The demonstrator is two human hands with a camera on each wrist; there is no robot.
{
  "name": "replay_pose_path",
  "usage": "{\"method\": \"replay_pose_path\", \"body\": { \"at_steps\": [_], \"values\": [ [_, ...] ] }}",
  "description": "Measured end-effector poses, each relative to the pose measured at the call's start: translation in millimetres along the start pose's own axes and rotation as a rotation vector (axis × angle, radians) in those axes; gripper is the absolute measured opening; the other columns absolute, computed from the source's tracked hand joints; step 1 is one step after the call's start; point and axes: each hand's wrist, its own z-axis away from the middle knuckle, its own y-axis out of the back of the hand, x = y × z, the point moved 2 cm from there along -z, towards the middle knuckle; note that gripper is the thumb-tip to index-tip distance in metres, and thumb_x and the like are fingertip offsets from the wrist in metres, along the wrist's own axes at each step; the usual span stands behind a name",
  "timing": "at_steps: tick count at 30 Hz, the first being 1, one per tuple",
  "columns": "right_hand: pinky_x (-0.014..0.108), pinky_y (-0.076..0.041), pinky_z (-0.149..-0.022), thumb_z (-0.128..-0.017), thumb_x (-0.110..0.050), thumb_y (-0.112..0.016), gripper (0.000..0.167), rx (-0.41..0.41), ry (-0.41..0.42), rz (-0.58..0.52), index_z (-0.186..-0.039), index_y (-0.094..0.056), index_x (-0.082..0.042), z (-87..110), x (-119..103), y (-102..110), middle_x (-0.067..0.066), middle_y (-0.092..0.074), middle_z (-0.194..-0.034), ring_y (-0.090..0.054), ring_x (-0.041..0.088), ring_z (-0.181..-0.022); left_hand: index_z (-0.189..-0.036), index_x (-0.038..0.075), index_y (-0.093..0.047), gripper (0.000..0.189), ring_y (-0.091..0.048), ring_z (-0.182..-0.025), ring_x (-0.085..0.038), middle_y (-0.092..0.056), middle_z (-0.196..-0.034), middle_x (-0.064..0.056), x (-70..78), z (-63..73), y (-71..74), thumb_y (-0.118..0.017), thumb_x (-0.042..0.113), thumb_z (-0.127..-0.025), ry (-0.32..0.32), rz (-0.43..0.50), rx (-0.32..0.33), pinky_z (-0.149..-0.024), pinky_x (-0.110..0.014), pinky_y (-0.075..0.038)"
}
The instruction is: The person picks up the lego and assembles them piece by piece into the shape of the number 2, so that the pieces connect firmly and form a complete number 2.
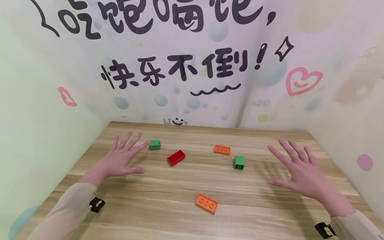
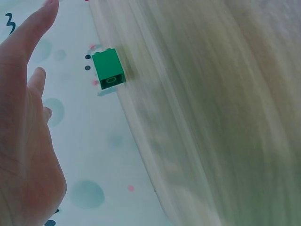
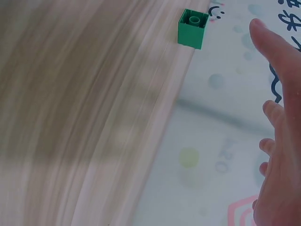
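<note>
Where the wood-grained table (image 1: pixel 144 213) ends at the back, a pale wall (image 1: pixel 207 108) rises, printed with large black characters (image 1: pixel 177 68), bluish bubbles and a pink heart (image 1: pixel 303 81); side walls close in at left and right. Five toy bricks lie on the wood, well apart from the hands save one: a left green brick (image 1: pixel 154 145), a slanted red brick (image 1: pixel 176 158), a far orange brick (image 1: pixel 222 149), a right green brick (image 1: pixel 239 162) and, nearest the viewer, a near orange brick (image 1: pixel 206 203) (its three rings show on top).

Both forearms reach forward in beige sleeves (image 1: pixel 64 208). The left hand (image 1: pixel 120 160) is spread, its fingers straight and grasping nothing; its index fingertip lies right by the left green brick, though contact cannot be told. The right hand (image 1: pixel 303 171) is likewise spread and unburdened, right of the right green brick, over a shadow on the wood.
</note>
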Motion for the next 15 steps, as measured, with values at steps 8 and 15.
{"method": "replay_pose_path", "body": {
  "at_steps": [8,15],
  "values": [
    [0.065,-0.002,-0.118,-0.067,-0.064,-0.079,0.106,0.034,0.030,0.000,-0.155,-0.031,-0.029,-10.0,-14,1,0.007,-0.019,-0.165,-0.023,0.041,-0.145,-0.156,0.028,-0.027,0.094,0.001,-0.152,-0.047,-0.008,-0.168,-0.012,1.5,-7.1,-0.6,-0.072,0.059,-0.079,-0.015,0.000,0.011,-0.112,-0.076,0.004],
    [0.064,-0.008,-0.117,-0.066,-0.063,-0.080,0.106,0.042,0.067,-0.003,-0.155,-0.033,-0.028,-19.5,-26,-1,0.011,-0.024,-0.163,-0.025,0.040,-0.144,-0.156,0.028,-0.028,0.094,0.000,-0.152,-0.047,-0.010,-0.167,-0.013,6.6,-12.0,2.8,-0.073,0.058,-0.079,-0.015,0.015,0.012,-0.112,-0.076,0.004]
  ]
}}
